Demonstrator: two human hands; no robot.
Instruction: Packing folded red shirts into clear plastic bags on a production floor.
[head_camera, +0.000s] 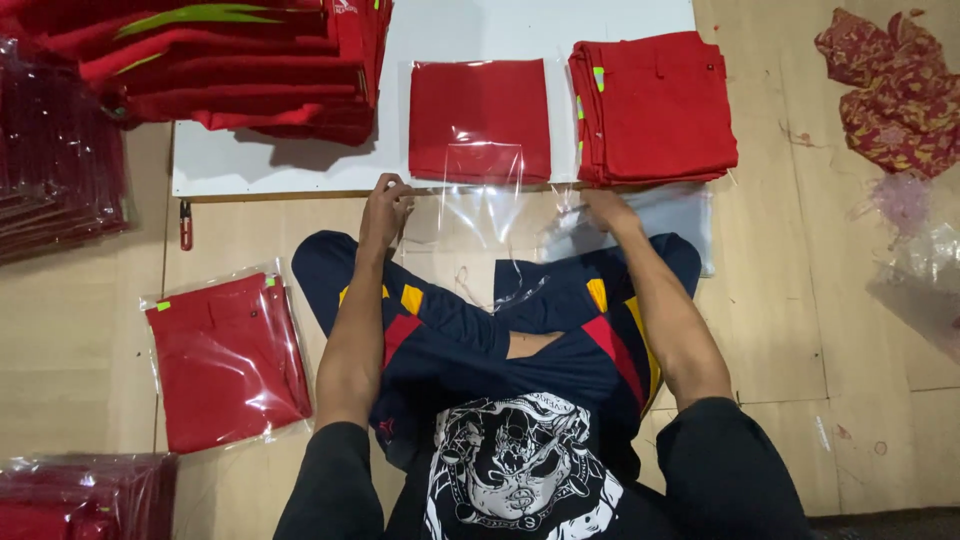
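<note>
The left hand (385, 207) and the right hand (603, 209) each pinch one side of the open end of a clear plastic bag (480, 190), fingers closed on the film at the near edge of the white board (280, 165). A folded red garment (480, 118) lies flat on the board, already inside the far part of the bag. The film looks thin, light and slippery, prone to crinkle and cling, so the mouth corners seem the surest hold; the cloth is soft and would sag if lifted by one edge. A stack of folded red garments (655, 105) sits just right of it, and a bagged red garment (228, 360) lies on the floor to the left.
</note>
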